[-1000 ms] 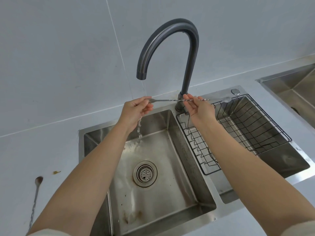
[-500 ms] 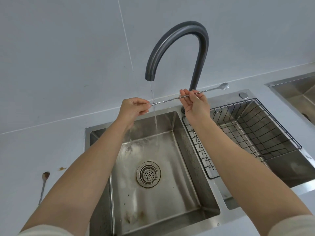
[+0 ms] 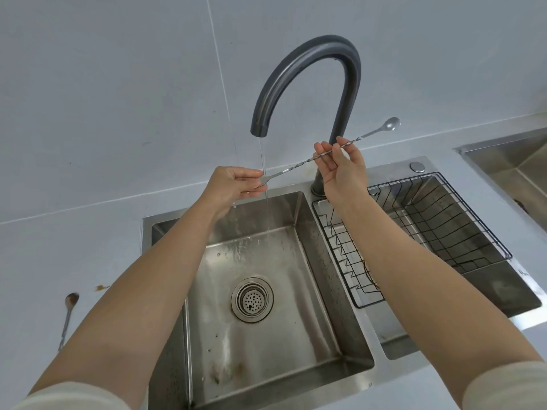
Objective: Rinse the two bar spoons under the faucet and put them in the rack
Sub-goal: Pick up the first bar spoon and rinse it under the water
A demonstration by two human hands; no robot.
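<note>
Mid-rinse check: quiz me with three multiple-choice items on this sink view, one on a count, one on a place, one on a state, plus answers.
1. Spoons in the rack: A) none B) one C) two
2. The second bar spoon lies: A) on the counter, left of the sink B) in the basin C) across the rack
3. The faucet is: A) off B) running C) covered by a cloth

1 A: its wires hold nothing.
2 A: it lies by the left forearm.
3 B: a water stream hits the held bar spoon, gripped by the left hand and right hand.
</note>
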